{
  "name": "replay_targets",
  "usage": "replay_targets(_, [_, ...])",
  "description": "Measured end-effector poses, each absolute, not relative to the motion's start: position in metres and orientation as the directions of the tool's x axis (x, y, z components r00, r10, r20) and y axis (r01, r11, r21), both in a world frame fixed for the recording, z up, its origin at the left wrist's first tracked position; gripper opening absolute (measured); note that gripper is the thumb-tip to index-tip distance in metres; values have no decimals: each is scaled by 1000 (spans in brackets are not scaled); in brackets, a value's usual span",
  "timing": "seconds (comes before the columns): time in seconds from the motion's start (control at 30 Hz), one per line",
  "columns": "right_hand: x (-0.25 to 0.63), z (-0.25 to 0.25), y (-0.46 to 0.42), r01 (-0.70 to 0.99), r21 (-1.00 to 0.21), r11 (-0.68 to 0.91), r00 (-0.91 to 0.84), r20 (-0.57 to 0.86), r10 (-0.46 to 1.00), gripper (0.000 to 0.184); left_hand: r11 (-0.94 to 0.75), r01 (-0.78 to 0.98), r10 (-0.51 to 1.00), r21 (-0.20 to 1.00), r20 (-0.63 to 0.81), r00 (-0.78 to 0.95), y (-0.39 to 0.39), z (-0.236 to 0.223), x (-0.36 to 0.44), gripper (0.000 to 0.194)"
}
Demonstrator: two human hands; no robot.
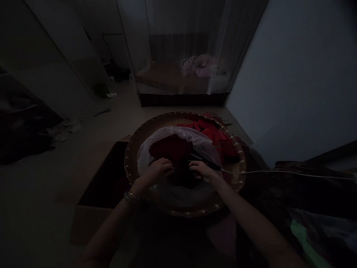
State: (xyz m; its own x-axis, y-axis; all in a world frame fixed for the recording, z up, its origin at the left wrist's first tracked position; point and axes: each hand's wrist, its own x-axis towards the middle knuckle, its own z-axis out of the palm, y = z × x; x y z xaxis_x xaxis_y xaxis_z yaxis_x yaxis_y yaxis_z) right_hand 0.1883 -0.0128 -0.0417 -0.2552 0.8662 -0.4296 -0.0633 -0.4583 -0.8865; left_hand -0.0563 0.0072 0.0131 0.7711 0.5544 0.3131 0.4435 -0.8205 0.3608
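The scene is very dark. My left hand (164,168) is closed, fingers curled over an open clear plastic bag (145,149); what they pinch, if anything, is hidden. Opposite it, my right hand (205,172) is closed too, with a thin pale line at its fingertips. A dark pen-like tool (210,163) with a thin metal tip and a white cord (259,171) runs along the far side of my right hand; whether the fingers grip it, I cannot tell. Dark red cloth-like material (173,147) fills the bag, which sits in a round woven bamboo tray (129,156).
Bright red pieces (210,130) are heaped at the tray's back right. An open cardboard box (92,216) stands under its left side. A netted bed (164,76) is behind, a pale wall (301,82) to the right. The cord stretches off rightward.
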Motion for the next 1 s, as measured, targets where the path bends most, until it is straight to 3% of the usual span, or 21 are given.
replay_targets(0.07, [189, -36, -15, -391, -768, -507, -305, -411, 859, 16, -810, 439, 563, 389, 308, 767, 7, 13, -55, 10])
replay_targets(0.13, [187, -31, -17, -610, -603, -513, -342, -384, 858, 12, -808, 434, 563, 399, 307, 767, 7, 12, -53, 10])
replay_targets(0.23, [181, -27, -18, -751, -409, -518, -364, -398, 842, 7, -814, 430, 556, 391, 309, 772, 7, 12, -51, 10])
replay_targets(0.33, [174, -23, -17, -812, -320, -489, -320, -456, 830, 14, -818, 429, 552, 384, 309, 775, 6, 13, -50, 10])
replay_targets(0.5, [168, -14, -16, -874, -274, -400, -230, -492, 840, 23, -829, 413, 539, 377, 343, 769, 6, 9, -53, 11])
replay_targets(0.73, [163, -4, -18, -905, -212, -369, -231, -481, 846, 26, -840, 419, 528, 346, 334, 781, 4, 8, -53, 13])
replay_targets(0.83, [158, -3, -18, -898, -257, -358, -210, -464, 860, 25, -844, 406, 516, 349, 326, 792, 2, 10, -52, 14])
replay_targets(1.0, [153, -4, -16, -849, -433, -304, -118, -406, 906, 24, -843, 406, 518, 352, 333, 787, 0, 10, -52, 14])
